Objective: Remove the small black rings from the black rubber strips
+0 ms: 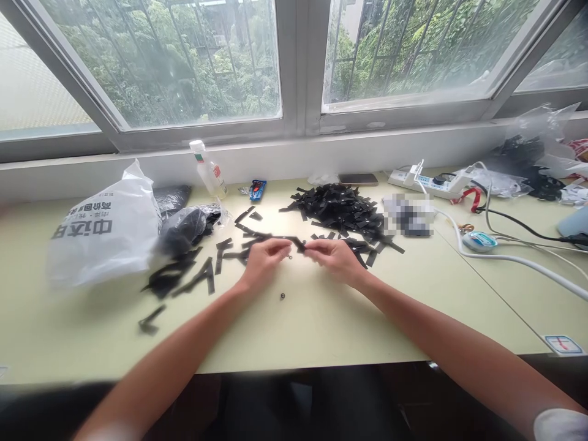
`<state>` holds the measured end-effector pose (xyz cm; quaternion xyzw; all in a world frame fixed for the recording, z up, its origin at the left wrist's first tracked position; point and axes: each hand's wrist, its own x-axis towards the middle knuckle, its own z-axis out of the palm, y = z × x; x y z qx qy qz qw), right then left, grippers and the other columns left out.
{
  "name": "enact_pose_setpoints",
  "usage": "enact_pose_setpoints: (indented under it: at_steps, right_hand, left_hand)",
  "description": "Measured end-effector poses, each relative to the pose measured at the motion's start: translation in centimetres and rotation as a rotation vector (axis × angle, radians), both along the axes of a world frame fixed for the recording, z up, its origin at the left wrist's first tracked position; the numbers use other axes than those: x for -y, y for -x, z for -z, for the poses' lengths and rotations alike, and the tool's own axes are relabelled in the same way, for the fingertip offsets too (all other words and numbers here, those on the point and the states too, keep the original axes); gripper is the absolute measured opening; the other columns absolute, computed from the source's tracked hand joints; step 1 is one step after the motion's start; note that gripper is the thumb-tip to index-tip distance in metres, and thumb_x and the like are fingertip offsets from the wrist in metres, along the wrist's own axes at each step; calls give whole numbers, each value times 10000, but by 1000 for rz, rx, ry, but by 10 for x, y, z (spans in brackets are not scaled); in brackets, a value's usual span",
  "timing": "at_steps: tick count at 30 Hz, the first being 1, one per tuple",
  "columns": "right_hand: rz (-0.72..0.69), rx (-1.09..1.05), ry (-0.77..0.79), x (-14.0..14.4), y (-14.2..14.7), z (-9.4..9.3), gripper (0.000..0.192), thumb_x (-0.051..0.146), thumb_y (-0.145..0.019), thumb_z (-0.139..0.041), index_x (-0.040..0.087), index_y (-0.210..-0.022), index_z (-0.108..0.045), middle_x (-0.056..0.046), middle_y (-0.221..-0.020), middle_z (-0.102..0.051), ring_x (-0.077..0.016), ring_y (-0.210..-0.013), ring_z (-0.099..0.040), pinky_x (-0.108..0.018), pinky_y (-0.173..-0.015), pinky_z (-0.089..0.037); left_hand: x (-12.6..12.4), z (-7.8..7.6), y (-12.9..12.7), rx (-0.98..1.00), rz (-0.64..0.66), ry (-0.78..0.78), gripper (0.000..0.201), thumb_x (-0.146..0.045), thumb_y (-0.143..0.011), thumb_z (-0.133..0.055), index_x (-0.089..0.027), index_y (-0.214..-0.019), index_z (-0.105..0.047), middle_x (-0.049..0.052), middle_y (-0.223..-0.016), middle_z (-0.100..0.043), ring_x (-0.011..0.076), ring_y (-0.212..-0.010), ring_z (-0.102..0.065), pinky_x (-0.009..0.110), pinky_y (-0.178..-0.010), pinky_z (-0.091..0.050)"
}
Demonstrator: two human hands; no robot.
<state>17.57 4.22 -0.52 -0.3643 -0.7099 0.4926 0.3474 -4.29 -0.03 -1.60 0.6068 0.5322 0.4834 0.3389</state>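
My left hand (266, 262) and my right hand (337, 260) are close together over the middle of the table, fingers pinched. Between their fingertips runs a narrow black strip (298, 244), which both appear to grip; its ends are partly hidden. Just below the fingertips lies a tiny round metal piece (290, 257), and a second dark round piece (282, 296) rests nearer the front edge. Behind my right hand spreads a big heap of short black strips (340, 208). More loose black strips (209, 275) are scattered to the left of my left hand.
A white plastic bag (105, 233) stands at left beside a black-filled clear bag (184, 229). Behind are a clear bottle (210, 171), a blue packet (258, 190) and a phone (358, 179). At right, a power strip (432, 180), cables and a round container (479, 241) occupy the table.
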Motion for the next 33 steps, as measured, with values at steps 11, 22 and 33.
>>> enact_pose_setpoints:
  at_steps: [11, 22, 33]
  right_hand:
    - [-62, -133, 46, 12, 9, -1, 318, 382, -838, -698, 210, -1106, -709, -8, -783, -660, -123, -639, -530, -259, -595, -445]
    - [-9, -37, -24, 10, 5, -1, 245, 419, -868, -661, 209, -938, -765, -42, -865, -724, -177, -740, -625, -292, -639, -462]
    - [3, -10, -23, 12, 6, -2, 261, 412, -860, -655, 205, -973, -765, -45, -855, -726, -173, -717, -604, -291, -615, -434]
  left_hand:
    - [12, -13, -18, 129, 99, -23, 246, -343, -833, -743, -164, -1002, -741, 86, -978, -743, 207, -873, -700, 336, -791, -582]
    - [12, -14, -17, 111, 162, -18, 212, -326, -837, -735, -163, -971, -751, 79, -956, -742, 208, -887, -702, 336, -825, -577]
    - [9, -9, -18, 264, 97, 98, 273, -346, -779, -790, -141, -918, -676, 59, -787, -719, 177, -714, -686, 336, -710, -574]
